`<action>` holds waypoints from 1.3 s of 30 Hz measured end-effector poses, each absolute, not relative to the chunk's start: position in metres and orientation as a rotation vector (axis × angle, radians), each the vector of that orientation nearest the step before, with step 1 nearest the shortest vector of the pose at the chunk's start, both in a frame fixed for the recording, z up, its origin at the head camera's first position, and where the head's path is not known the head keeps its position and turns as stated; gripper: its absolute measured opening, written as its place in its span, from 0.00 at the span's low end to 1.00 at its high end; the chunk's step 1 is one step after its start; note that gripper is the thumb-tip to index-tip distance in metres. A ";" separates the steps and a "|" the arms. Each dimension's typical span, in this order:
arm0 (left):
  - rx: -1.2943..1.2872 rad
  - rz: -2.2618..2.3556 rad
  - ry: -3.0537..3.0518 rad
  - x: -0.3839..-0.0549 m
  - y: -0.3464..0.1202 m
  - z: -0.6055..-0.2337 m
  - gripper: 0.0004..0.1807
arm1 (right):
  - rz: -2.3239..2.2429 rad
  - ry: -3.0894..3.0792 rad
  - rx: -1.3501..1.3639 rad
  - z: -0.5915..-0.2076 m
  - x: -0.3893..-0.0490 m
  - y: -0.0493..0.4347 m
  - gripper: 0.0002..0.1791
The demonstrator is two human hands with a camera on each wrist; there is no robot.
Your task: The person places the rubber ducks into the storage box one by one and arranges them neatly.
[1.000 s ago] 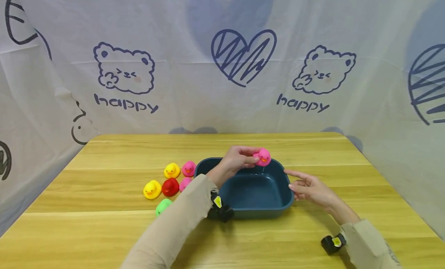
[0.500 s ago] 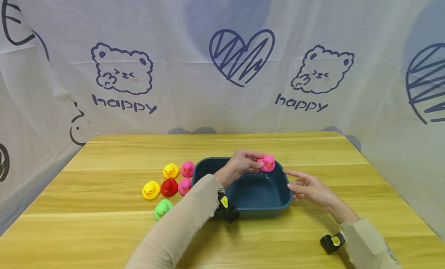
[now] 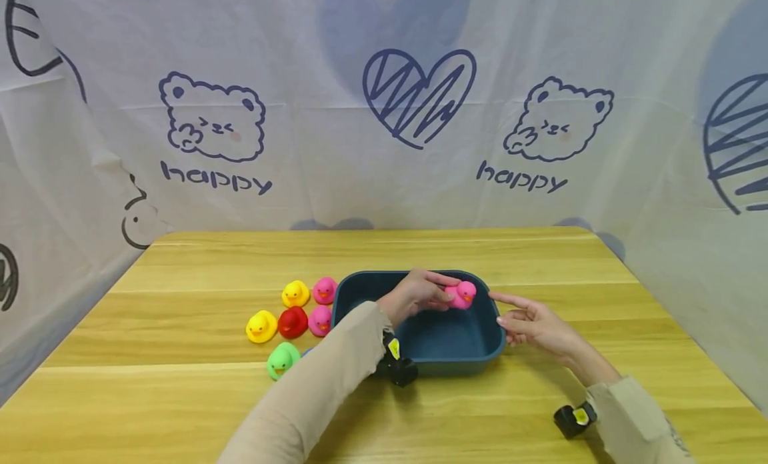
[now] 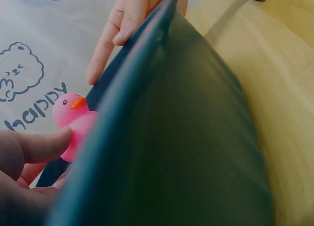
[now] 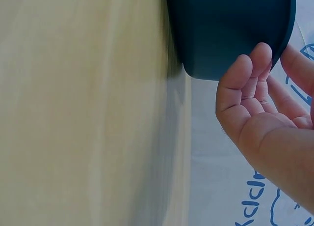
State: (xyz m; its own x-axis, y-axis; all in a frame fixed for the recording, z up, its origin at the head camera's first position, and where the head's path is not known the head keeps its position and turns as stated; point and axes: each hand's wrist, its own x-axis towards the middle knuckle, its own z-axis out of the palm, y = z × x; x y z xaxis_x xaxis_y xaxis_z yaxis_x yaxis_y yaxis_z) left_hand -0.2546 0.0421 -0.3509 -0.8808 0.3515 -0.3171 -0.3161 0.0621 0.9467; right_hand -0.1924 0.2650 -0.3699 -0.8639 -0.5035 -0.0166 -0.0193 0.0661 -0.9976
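Note:
My left hand [image 3: 420,294] holds a pink rubber duck [image 3: 463,295] between thumb and fingers, low within the far right part of a dark blue-green plastic basin [image 3: 420,369]. In the left wrist view the thumb presses the side of the duck [image 4: 73,120], and the near basin wall [image 4: 186,118] covers part of it. At the basin's right side, my right hand [image 3: 537,325] rests its fingertips on the rim and outer wall. Its index finger reaches along the far right corner; the right wrist view has the other fingers [image 5: 235,81] loosely bent against the outer wall.
Left of the basin sit several more rubber ducks: two yellow [image 3: 261,326], a red one [image 3: 293,323], two pink [image 3: 325,291] and a green one [image 3: 283,361]. A bit of blue shows beside the left sleeve [image 3: 318,377]. Behind the wooden table [image 3: 198,264] hangs a printed cloth [image 3: 312,151].
My left hand has moved right and downward with the pink duck, from above the far rim to inside the basin. The right hand has stayed at the basin's right side.

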 end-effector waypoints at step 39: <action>-0.034 1.686 2.016 -0.253 0.044 -0.358 0.16 | -1.860 1.981 -0.539 -0.368 -0.190 0.262 0.31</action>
